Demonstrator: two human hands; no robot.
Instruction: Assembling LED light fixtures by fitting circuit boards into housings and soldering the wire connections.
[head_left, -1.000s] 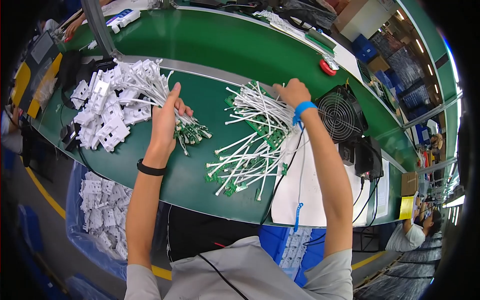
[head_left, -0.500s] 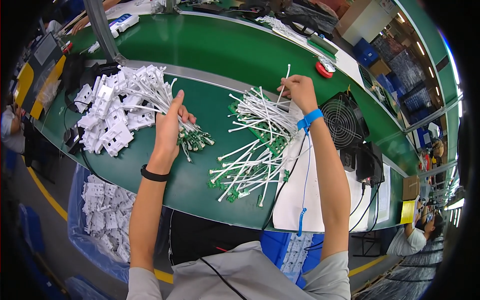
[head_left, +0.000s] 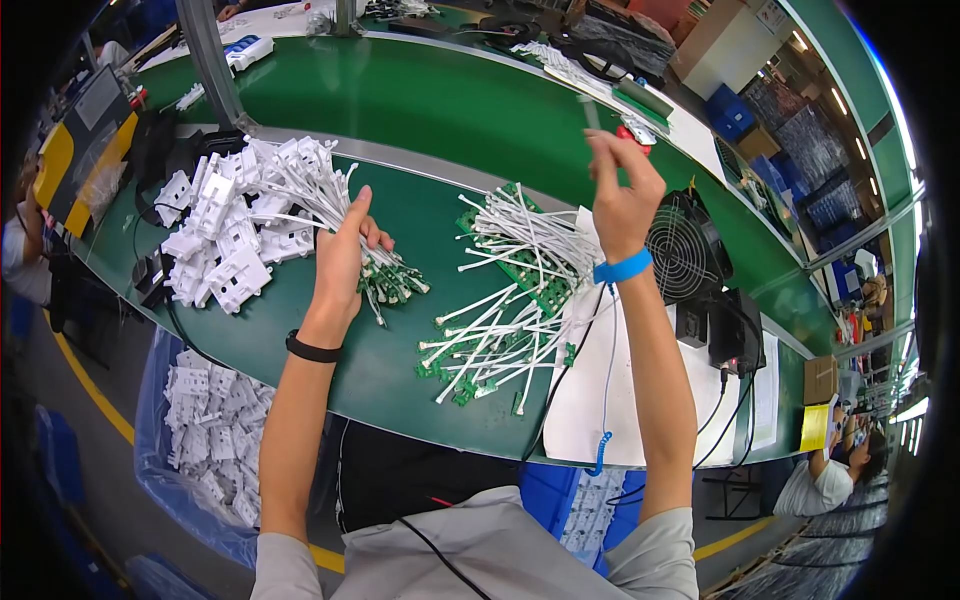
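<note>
The right grip (head_left: 628, 195), pinched on a blurred white lead (head_left: 591, 114), has swung clear of the wire pile (head_left: 520, 227) at its lower left, apparently separating one; the left grip (head_left: 341, 265) still clasps a wire bundle (head_left: 318, 193) above the desk (head_left: 375, 375).

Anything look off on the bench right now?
Nothing plainly damaged or spilled. Just untidy: loose wired boards splayed on the green bench, crossing at odd angles, unlike the gathered bunch in the left hand.
</note>
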